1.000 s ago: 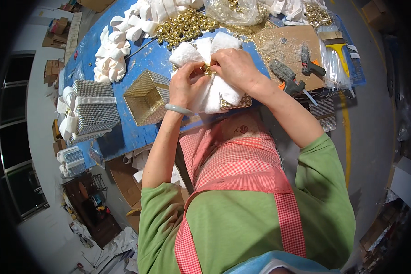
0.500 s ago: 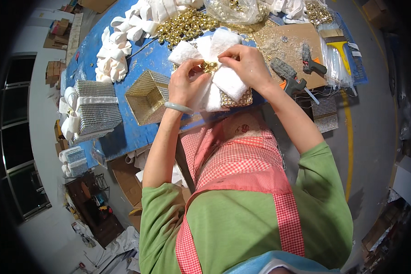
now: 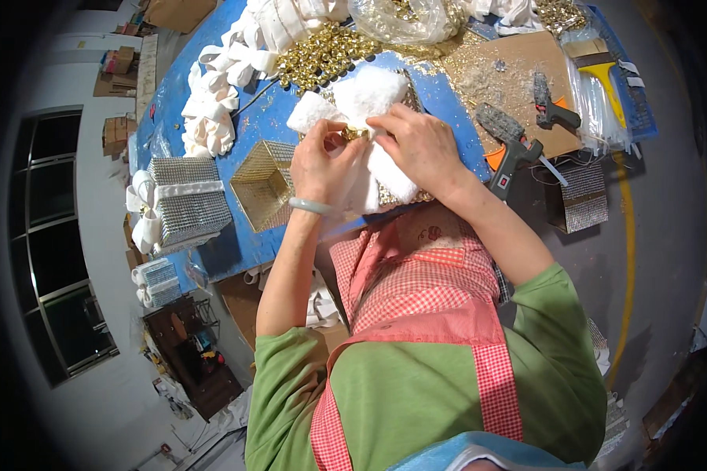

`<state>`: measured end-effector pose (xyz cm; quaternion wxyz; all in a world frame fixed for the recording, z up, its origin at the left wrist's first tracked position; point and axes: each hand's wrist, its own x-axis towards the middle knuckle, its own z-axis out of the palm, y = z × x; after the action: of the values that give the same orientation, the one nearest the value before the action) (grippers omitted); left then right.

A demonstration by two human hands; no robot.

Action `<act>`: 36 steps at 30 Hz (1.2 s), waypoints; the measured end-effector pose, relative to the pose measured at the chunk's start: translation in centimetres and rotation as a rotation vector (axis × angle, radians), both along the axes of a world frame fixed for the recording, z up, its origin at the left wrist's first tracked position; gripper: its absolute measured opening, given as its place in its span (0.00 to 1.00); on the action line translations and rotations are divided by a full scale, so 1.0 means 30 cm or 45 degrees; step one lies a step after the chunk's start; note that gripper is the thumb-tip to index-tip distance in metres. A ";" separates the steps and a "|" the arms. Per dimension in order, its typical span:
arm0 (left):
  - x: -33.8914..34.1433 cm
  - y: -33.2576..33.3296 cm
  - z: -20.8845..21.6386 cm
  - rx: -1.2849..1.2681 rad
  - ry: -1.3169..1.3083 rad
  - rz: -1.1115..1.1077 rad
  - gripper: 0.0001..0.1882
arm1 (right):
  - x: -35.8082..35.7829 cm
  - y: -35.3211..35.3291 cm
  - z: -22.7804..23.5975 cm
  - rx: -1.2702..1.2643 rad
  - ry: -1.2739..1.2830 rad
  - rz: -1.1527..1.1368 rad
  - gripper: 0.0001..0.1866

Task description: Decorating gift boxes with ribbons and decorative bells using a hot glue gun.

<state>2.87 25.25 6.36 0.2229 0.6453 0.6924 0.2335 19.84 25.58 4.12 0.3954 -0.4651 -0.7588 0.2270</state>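
Note:
A fluffy white ribbon bow [image 3: 377,93] lies on a box with a sparkly beaded surface [image 3: 412,88] at the table's front edge. At the bow's middle sits a small shiny gold ornament [image 3: 354,134]. My left hand [image 3: 319,163] pinches this ornament from the left with thumb and fingers. My right hand [image 3: 426,153] is closed at the bow's centre, its fingertips on the white ribbon just right of the ornament. Ribbon tails hang down between my hands. The fingertips partly cover the ornament.
Left of my hands stand an open gold mesh box [image 3: 261,184] and a silver box with a white bow [image 3: 188,202]. Gold beads [image 3: 322,59] and white bows [image 3: 210,118] lie farther back. Glue guns [image 3: 513,145] rest on cardboard [image 3: 499,74] at right, near a yellow-handled brush [image 3: 605,82].
The whole view has shifted slightly. My right fingers have moved from the bow's upper right loop to its centre beside the ornament. More of the box shows behind the bow.

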 end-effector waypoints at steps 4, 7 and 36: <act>0.007 -0.003 -0.007 0.041 -0.002 0.114 0.16 | 0.005 -0.005 -0.007 0.092 -0.021 -0.028 0.12; 0.009 -0.005 -0.009 0.081 -0.147 0.069 0.14 | 0.007 0.003 -0.008 0.093 -0.016 -0.040 0.12; -0.041 0.048 0.007 0.096 -0.154 -0.108 0.16 | -0.022 0.104 0.028 -0.359 0.048 0.022 0.05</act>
<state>1.63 26.67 6.56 0.2494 0.6666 0.6405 0.2884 19.17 28.70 4.96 0.3384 -0.5052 -0.7159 0.3433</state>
